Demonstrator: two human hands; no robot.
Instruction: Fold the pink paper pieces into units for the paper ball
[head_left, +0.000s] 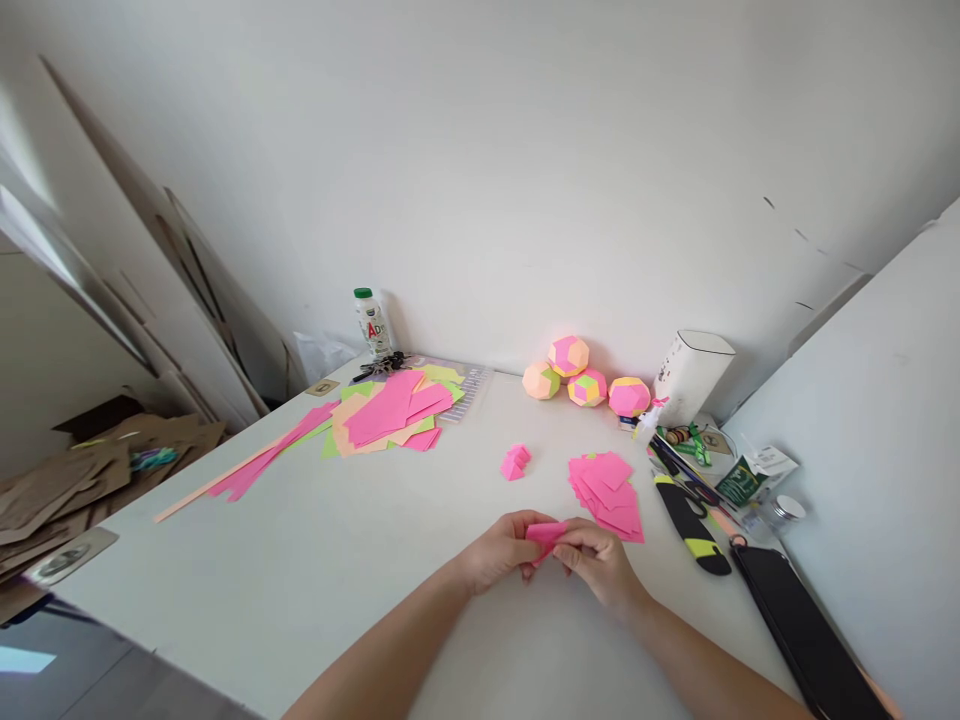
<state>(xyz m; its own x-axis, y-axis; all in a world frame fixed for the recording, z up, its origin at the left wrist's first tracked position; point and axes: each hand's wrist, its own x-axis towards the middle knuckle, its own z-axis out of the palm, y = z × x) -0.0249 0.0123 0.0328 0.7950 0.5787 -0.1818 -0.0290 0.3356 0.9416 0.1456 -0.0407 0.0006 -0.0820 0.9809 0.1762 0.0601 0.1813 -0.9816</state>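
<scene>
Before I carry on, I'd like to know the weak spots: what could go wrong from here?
The pink piece pinched between the left hand and right hand might crease or tear if pressed unevenly.

The loose pink sheets just beyond the right hand could scatter if brushed.

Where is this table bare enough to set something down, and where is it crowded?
Bare: the broad stretch of table between the long paper strips and the left hand; a smaller patch between the paper pile and the folded pink piece. Crowded: the right side, where pink sheets, a black-and-yellow tool and a flat black object lie close together.
</scene>
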